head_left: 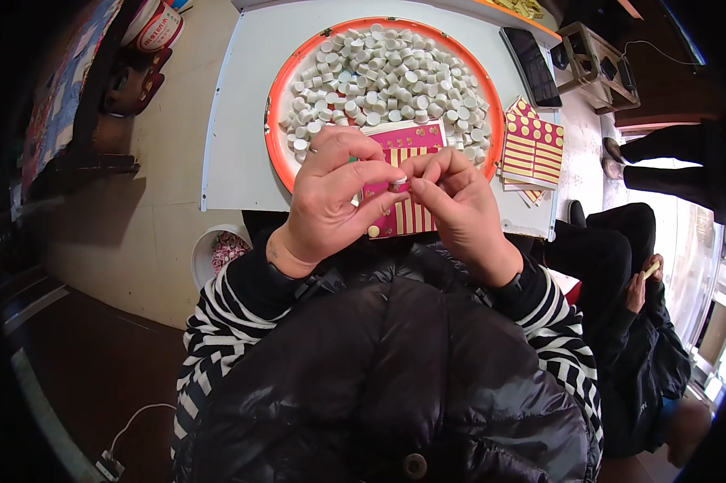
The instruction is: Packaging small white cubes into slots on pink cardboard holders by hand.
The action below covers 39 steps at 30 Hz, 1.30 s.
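Hands [395,197] (both) around white cap [398,183]

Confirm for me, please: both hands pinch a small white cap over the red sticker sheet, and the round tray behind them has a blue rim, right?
Not quite. In the head view the tray has an orange rim, not blue. The rest holds: the left hand and right hand pinch a small white cap over the red sticker sheet.

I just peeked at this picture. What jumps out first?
The big orange-rimmed tray at the top, heaped with small white caps. Just below it, the left hand and right hand pinch one small white cap together over a pink and gold sticker sheet.
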Available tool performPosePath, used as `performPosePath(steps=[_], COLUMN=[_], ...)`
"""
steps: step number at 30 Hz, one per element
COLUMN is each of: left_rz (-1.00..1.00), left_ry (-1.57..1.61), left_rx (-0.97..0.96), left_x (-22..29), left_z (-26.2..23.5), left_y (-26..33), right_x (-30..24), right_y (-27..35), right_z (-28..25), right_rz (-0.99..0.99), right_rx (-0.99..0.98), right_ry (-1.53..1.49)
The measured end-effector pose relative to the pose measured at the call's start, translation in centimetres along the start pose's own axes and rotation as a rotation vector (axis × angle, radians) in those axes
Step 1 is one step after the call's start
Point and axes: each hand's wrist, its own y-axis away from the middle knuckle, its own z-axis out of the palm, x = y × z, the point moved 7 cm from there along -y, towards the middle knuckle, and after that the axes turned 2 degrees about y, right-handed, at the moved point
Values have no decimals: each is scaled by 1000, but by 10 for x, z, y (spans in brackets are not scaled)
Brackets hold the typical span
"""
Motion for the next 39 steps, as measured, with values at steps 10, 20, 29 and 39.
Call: performPosePath(steps=[10,20,29,39], left_rz=[-303,-874,-354,-355], left_ry=[767,1020,-164,-480], left_rx=[121,-65,-249,-182], left_x=[-21,-38,-50,-67], left_z=[22,32,-12,-43], left_y=[14,35,45,44], right_x=[19,2,3,2], right_y=[0,-1,-6,-5], right_z=[21,12,-16,-18], right_rz=[149,-293,-213,-219], right_rx=[-227,-102,70,65], right_ry=[-584,427,465,494])
